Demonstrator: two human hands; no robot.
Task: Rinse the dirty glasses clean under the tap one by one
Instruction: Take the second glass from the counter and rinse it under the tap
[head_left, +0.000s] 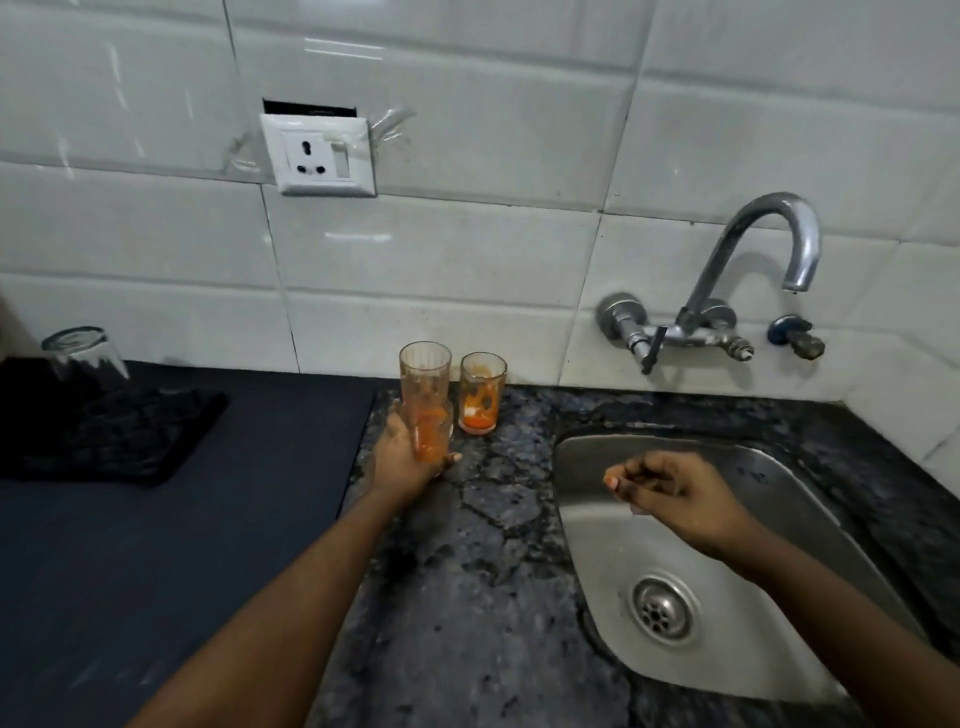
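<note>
The dark stone tabletop (493, 545) runs along a white tiled wall, and the steel sink (810, 493) sunk into its right part holds nothing but its round drain (665, 609); a chrome tap (769, 244) curves out from the wall above the basin, with no water running from its spout. On the left a black mat (119, 441) carries one clear glass (83, 353) turned upside down. Near the wall, left of the sink, stand two dirty glasses: a tall ribbed glass (425, 366) smeared with orange, and just beside it a shorter glass (482, 392) with orange residue pooled at its bottom. In front of the tall one, the left hand (402, 457) has its grip wrapped round a third dirty glass (431, 434), also orange inside. The right hand (675, 493) hovers over the sink, fingers curled into a clenched grip that holds nothing.
</note>
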